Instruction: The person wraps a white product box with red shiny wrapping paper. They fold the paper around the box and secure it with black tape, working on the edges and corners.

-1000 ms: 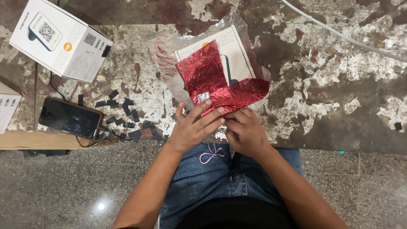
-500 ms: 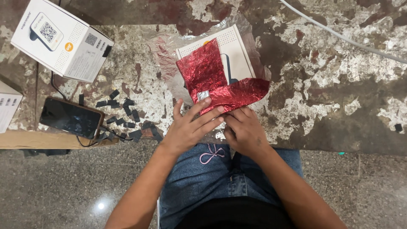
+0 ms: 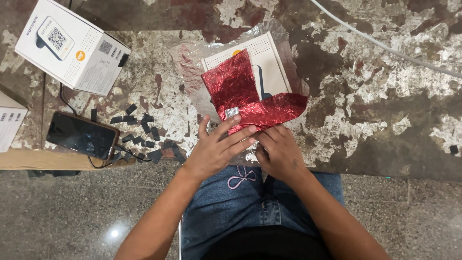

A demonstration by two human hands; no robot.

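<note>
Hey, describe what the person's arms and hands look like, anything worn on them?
Both arms are bare to past the elbow, with no sleeves in view. The left hand and right hand have no gloves, rings, watch or bracelets. The right hand has a small dark mark on its back. Below them, blue jeans with a pink drawstring.

Bare-armed, the person wears blue denim trousers (image 3: 231, 202) with a pink drawstring bow (image 3: 239, 176) and a dark top (image 3: 269, 243).

Worn, blotchy red-grey tabletop (image 3: 385, 96) w/ peeling paint; speckled granite floor (image 3: 72, 216) below, light glare.
</note>
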